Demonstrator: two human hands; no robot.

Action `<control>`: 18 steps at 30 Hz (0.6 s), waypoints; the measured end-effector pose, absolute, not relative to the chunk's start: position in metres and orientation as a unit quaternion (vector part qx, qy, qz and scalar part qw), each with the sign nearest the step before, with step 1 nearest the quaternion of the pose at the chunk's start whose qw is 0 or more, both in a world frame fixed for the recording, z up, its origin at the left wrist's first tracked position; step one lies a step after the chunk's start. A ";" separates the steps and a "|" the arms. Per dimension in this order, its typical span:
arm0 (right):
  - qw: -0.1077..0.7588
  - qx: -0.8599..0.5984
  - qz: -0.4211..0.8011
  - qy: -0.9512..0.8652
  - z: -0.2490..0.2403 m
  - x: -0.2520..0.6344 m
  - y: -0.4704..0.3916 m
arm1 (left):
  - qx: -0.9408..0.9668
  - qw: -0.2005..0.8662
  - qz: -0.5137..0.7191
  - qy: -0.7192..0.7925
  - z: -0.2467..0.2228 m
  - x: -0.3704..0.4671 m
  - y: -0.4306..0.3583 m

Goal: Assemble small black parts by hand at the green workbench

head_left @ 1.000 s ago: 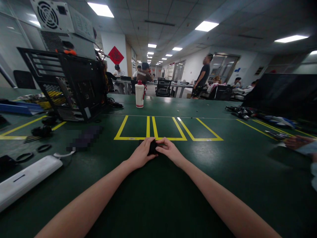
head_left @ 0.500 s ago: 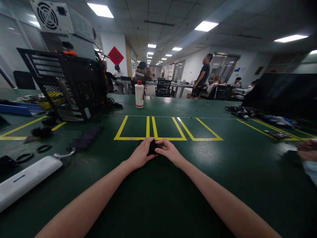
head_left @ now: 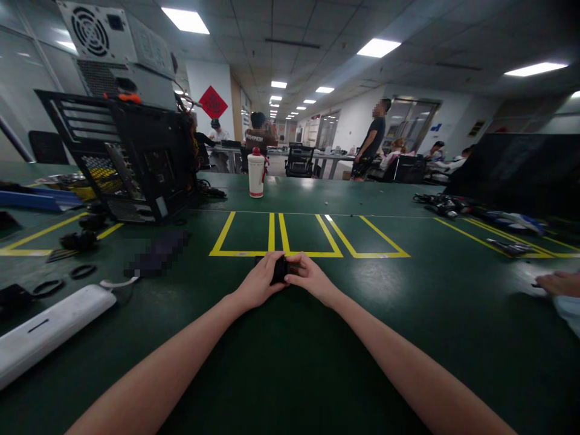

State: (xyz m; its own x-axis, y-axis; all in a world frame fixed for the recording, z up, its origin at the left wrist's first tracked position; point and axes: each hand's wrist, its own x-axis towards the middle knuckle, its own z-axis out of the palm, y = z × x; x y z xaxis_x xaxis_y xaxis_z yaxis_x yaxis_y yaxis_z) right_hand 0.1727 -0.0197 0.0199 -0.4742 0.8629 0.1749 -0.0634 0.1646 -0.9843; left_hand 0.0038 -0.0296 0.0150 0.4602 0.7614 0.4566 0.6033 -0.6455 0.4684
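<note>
A small black object (head_left: 278, 272) is between my hands, low over the green table; its exact kind is hard to make out. My left hand (head_left: 261, 279) wraps around it from the left, thumb towards me and fingers over the top, covering much of it. From the right, the thumb and fingers of my right hand (head_left: 307, 276) close on its right end. Just beyond my fingers are yellow tape outlines (head_left: 312, 254) on the table.
An open black computer case (head_left: 136, 151) stands at the left with a power supply (head_left: 109, 33) above it. A white power strip (head_left: 54, 332) lies front left, near black rings (head_left: 83, 272). A white cup (head_left: 256, 175) stands behind the outlines. Another person's hand (head_left: 559, 284) is at the right edge.
My hands stay on the black object with hardly any movement. At the right edge, the other person's hand has shifted slightly and its shape shows more clearly.
</note>
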 end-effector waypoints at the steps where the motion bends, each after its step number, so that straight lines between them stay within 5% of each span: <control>1: 0.415 -0.312 0.565 -0.642 0.020 0.172 -0.019 | 0.845 0.123 0.327 0.405 0.015 0.004 -0.030; 18: 0.426 -0.311 0.562 -0.637 0.017 0.170 -0.018 | 0.842 0.122 0.341 0.399 0.014 0.005 -0.028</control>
